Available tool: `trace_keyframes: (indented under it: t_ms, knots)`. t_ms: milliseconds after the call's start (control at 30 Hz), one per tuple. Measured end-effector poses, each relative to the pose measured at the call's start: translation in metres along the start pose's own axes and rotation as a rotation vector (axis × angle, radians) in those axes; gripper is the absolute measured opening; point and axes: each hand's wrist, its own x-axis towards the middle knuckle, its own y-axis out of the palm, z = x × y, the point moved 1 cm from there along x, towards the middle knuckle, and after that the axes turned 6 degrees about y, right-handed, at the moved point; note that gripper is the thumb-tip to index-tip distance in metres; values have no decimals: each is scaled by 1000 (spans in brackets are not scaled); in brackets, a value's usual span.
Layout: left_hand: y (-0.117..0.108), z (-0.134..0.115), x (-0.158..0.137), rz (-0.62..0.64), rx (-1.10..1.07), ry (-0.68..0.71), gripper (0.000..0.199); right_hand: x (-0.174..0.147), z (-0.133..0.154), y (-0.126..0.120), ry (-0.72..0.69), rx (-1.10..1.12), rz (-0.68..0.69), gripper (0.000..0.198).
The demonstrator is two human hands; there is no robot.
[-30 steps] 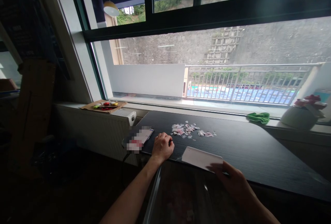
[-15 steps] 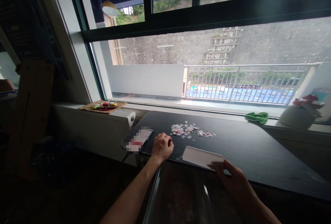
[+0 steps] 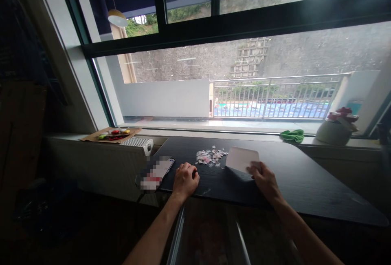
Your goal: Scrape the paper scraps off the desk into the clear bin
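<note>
Head view: pinching pale card (image 3: 242, 157) at right edge with right hand (image 3: 265, 178), leaving no gap in grip, holding it tilted over surface (image 3: 305, 183) just beside paper scraps (image 3: 209, 157); not showing whether touching them. Resting left hand (image 3: 185, 180) by near edge of surface, curling fingers loosely, hiding palm, so not making out any held thing. Judging work as unfinished: seeing scraps lying loose in heap. Below edge, seeing apparent clear box (image 3: 242, 238), too dark inside for judging amount done.
</note>
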Motion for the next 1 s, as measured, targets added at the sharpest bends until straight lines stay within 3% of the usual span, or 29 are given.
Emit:
trace_keyframes:
  t_ms: [167,300,467,600,833,1000]
  knots:
    - [0,1,0,-12,3,10,13,-1,-7,2,-49,6,128,26]
    - [-1,0,0,-7,1,9,13,0,-10,3,-21,72,96,27]
    - [-1,0,0,0,-3,5,14,-1,-9,11,-33,114,281,26]
    - [0,1,0,-4,2,11,13,3,-6,17,-38,117,194,31]
    - [-2,-1,0,7,8,0,13,0,-1,16,-64,-28,78,21]
    - [-2,0,0,11,7,0,14,-2,-3,15,-95,34,113,25]
